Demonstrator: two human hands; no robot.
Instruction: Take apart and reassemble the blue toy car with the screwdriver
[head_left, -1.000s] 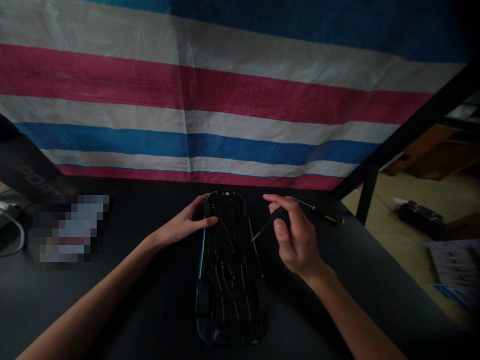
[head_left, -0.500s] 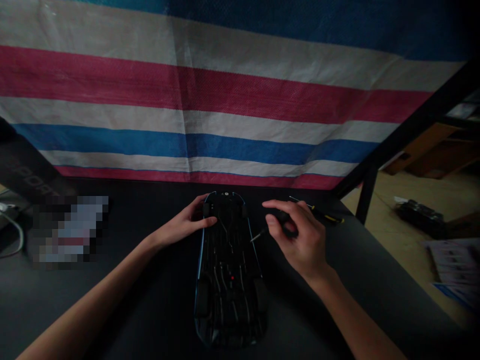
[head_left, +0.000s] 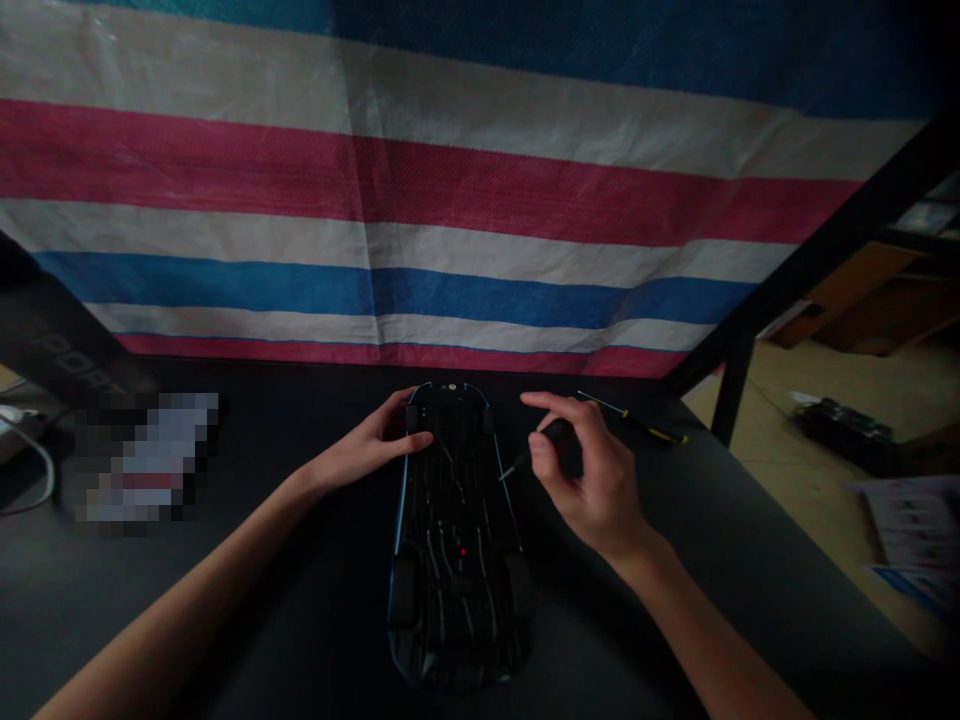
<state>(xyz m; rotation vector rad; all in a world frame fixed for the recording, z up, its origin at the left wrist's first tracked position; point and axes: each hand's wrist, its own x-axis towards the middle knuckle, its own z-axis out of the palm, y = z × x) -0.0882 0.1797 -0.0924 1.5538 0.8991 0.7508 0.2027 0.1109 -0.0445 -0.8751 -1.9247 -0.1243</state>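
A toy car (head_left: 457, 520) lies upside down on the dark table, its black underside up and blue body edges showing along the sides. My left hand (head_left: 375, 440) grips its far left side, thumb over the underside and the other fingers partly hidden behind it. To the right of the car, my right hand (head_left: 589, 460) holds a screwdriver (head_left: 556, 437) by its dark handle, with the index finger stretched out. The thin metal shaft points down-left, its tip at the car's right edge; I cannot tell whether it touches.
Beyond my right hand lies a second screwdriver (head_left: 656, 431) with a yellow and black handle. A dark box (head_left: 67, 350) and a white cable (head_left: 49, 470) are at the left, near a blurred-out item (head_left: 161, 450). A striped sheet (head_left: 450, 200) hangs behind the table.
My right hand has shifted slightly left with the screwdriver, its fingers changing position a little around the handle. My left hand and the car stay in place.
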